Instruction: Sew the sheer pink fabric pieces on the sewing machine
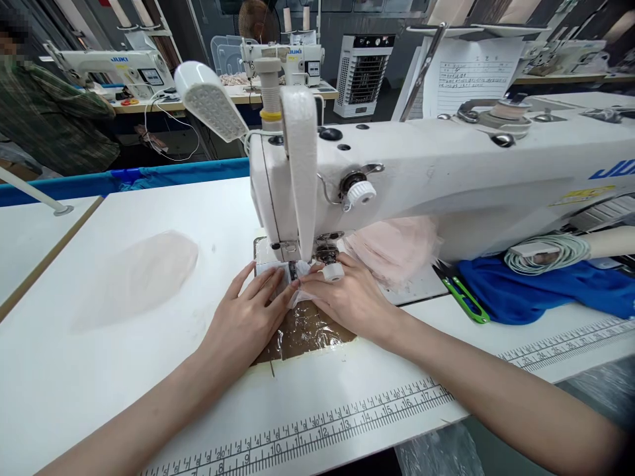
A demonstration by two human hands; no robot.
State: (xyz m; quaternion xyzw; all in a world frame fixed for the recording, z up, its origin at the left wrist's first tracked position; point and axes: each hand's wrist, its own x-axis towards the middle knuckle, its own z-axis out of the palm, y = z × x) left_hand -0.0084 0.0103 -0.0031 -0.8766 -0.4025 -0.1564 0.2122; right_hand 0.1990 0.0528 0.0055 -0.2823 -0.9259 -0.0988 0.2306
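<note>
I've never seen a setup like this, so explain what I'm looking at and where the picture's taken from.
There's no robot: these are a person's bare hands, seen from a camera on their head looking forward and down. The big white thing is a sewing machine on a white table. The left hand and right hand rest their fingers on thin white cloth by the needle area; whether either pinches it is hard to tell. A pale sheer piece lies at left. At right are pink fabric, green snips and blue cloth. A printed ruler runs along the near edge.
</note>
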